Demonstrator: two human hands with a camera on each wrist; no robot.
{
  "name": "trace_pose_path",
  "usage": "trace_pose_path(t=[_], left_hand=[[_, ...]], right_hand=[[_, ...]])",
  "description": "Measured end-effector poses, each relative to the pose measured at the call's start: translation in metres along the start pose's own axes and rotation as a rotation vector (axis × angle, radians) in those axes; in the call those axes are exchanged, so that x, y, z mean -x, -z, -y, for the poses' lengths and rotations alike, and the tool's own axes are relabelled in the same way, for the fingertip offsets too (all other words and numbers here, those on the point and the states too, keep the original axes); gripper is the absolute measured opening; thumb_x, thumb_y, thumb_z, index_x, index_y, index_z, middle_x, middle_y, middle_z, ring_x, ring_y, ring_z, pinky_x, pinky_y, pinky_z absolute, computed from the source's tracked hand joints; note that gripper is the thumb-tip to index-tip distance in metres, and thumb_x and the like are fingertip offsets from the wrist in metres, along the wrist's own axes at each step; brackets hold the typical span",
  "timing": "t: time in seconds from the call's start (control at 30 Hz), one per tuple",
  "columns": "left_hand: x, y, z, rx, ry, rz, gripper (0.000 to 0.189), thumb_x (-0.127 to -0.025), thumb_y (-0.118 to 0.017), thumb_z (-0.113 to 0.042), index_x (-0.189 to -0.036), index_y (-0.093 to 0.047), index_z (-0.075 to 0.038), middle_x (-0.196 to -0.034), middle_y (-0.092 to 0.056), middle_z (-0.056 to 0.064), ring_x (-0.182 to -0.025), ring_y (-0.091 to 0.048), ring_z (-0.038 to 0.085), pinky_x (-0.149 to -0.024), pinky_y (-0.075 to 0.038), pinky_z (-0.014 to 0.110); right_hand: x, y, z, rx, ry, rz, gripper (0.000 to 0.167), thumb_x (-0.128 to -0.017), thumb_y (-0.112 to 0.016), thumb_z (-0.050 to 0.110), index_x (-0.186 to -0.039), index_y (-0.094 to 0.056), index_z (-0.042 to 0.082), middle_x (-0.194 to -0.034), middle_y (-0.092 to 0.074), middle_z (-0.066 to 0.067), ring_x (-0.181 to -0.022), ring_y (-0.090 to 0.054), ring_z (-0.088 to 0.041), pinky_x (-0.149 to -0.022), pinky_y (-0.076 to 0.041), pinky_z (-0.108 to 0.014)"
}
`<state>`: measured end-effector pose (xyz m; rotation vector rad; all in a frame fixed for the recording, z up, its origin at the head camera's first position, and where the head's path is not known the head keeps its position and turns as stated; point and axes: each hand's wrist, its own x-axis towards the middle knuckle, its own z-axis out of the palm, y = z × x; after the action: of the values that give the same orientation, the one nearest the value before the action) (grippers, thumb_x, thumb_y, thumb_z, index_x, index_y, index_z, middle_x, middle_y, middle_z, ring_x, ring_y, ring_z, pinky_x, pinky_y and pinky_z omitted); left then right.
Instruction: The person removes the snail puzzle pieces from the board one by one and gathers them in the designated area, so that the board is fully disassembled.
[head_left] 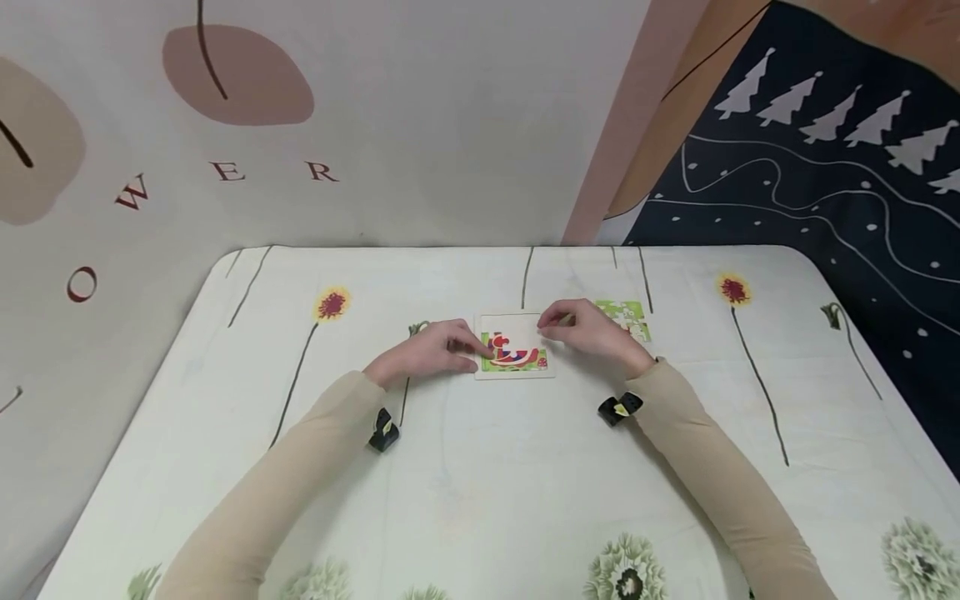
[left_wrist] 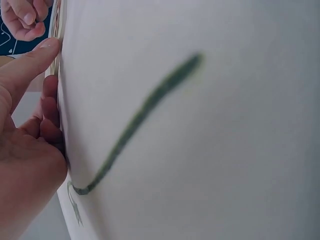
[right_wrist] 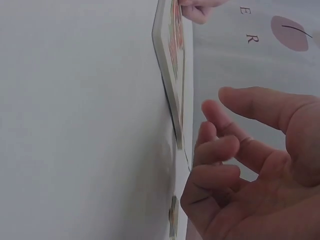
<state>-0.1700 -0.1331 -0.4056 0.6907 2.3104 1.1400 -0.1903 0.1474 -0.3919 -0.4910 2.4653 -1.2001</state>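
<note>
A small jigsaw tray lies on the table, with red, blue and green puzzle pieces fitted in its lower part and along its left side. My left hand is at the tray's left edge, index finger stretched onto the pieces. In the left wrist view the left hand has its other fingers folded low by the table. Over the tray's right edge hovers my right hand. Seen from the right wrist, that hand has thumb and index fingertip apart, nothing between them, and the other fingers loosely bent.
Just right of the tray, partly behind the right hand, lies a green and white group of puzzle pieces. A white cloth printed with flowers and stems covers the table. Patterned fabric hangs along the table's back edge.
</note>
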Motion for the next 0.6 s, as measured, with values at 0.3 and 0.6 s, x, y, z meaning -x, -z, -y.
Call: trace_pose_path(t=[0.3,0.6], left_hand=[[-0.001,0.0,0.0,0.0,0.015,0.01,0.025,-0.087,-0.072,-0.008,-0.112,-0.074,-0.011,-0.102,-0.059,0.001,-0.096,-0.05,0.019,-0.087,-0.04,0.034],[-0.002,0.001,0.001,0.0,0.003,0.013,0.025,-0.086,-0.072,-0.008,-0.111,-0.074,-0.011,-0.103,-0.06,0.002,-0.097,-0.05,0.02,-0.087,-0.039,0.035]], right_hand=[[-0.006,-0.01,0.011,-0.018,0.052,0.063,0.017,-0.094,-0.061,0.01,-0.107,-0.068,0.001,-0.102,-0.065,-0.01,-0.086,-0.056,-0.022,-0.074,-0.044,-0.034],[-0.014,-0.016,0.02,-0.007,0.054,0.119,0.021,-0.093,-0.06,0.01,-0.11,-0.067,0.0,-0.105,-0.066,-0.01,-0.091,-0.057,-0.022,-0.081,-0.044,-0.034]])
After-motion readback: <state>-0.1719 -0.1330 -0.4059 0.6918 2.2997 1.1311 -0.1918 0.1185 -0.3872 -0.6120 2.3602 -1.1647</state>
